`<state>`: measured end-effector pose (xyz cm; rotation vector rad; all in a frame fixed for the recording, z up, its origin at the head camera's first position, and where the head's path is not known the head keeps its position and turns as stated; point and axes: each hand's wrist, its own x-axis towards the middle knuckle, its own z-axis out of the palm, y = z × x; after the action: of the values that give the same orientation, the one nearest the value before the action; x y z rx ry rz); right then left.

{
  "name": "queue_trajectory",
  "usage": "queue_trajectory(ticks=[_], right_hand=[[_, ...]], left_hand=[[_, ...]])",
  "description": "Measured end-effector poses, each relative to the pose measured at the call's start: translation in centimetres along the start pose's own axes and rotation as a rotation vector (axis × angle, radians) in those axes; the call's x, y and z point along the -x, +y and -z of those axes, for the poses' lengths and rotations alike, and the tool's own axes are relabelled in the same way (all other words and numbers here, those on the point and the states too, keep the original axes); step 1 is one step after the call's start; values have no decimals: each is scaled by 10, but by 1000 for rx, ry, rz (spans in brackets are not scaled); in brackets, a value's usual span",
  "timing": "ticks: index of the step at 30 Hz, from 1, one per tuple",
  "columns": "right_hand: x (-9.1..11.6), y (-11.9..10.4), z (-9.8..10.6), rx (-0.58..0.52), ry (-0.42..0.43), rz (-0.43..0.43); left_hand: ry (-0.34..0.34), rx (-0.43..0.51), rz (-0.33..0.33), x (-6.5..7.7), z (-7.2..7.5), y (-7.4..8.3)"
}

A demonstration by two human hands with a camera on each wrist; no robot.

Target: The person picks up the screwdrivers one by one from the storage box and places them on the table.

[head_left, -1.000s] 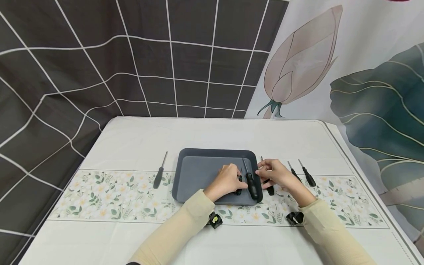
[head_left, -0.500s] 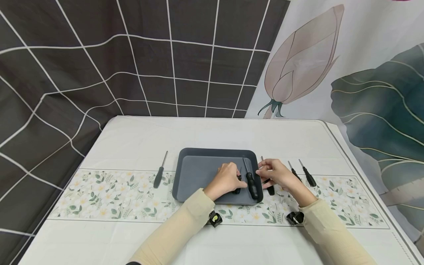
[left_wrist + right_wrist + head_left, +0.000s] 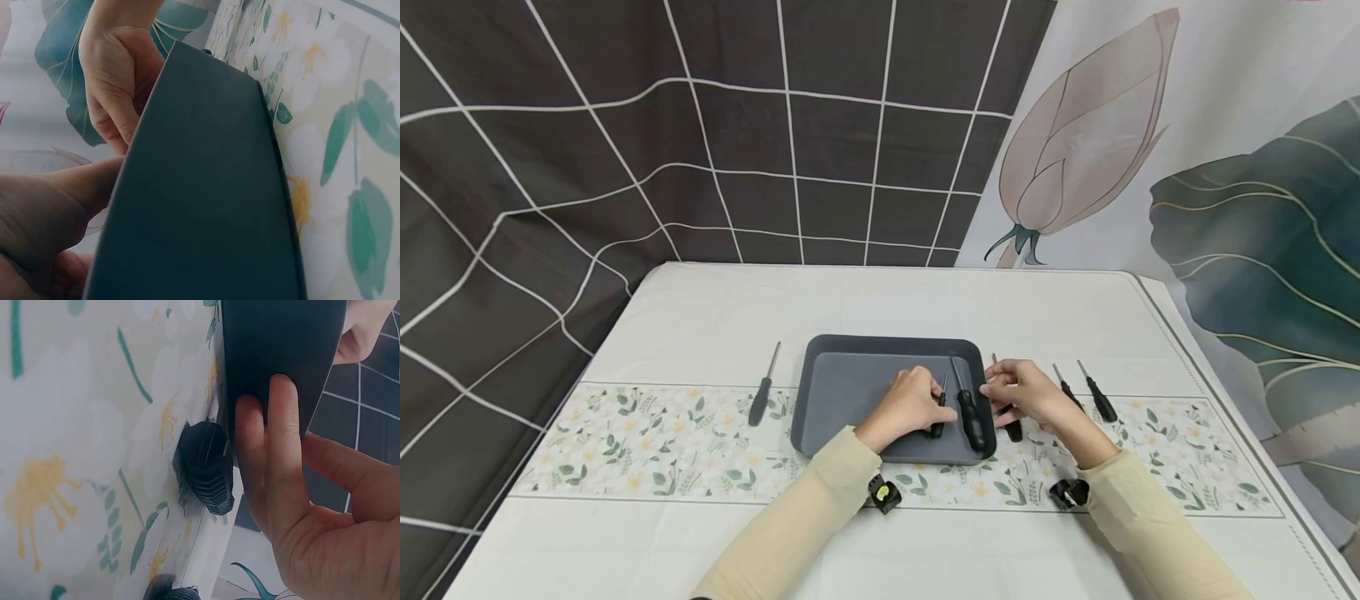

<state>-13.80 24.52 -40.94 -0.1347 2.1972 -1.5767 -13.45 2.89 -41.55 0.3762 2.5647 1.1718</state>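
Observation:
In the head view my left hand (image 3: 910, 404) is over the grey tray (image 3: 842, 408), its thumb across a small black-handled screwdriver (image 3: 937, 430) that it pinches; the palm side is hidden there. Right beside it in the tray lies a larger black screwdriver (image 3: 971, 421), shaft pointing away. My right hand (image 3: 1022, 387) holds the tray's right rim. The right wrist view shows two fingers (image 3: 284, 419) straight along the tray's outer wall and the thumb at the rim. Under that hand, outside the tray, lies another black-handled screwdriver (image 3: 209, 462), partly covered in the head view.
Two more black screwdrivers, one nearer the hand (image 3: 1067, 389) and one farther right (image 3: 1099, 402), lie right of the right hand. A grey-handled screwdriver (image 3: 761, 400) lies left of the tray. The white tablecloth (image 3: 737, 308) has a floral band; curtains (image 3: 737, 125) hang behind.
My left hand has shifted very slightly left, and the small screwdriver's handle has shifted with it. The right hand stays at the tray's rim.

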Motion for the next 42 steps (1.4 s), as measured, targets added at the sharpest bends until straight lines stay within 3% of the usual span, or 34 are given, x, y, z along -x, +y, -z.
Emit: queue_trajectory(ticks=[12, 21, 42], right_hand=[[0, 0, 0, -5, -1, 1], [0, -1, 0, -7, -4, -2], [0, -2, 0, -5, -6, -12]], left_hand=[[-35, 178, 31, 1, 2, -4], [-41, 210, 37, -1, 4, -6], [-143, 438, 60, 1, 13, -10]])
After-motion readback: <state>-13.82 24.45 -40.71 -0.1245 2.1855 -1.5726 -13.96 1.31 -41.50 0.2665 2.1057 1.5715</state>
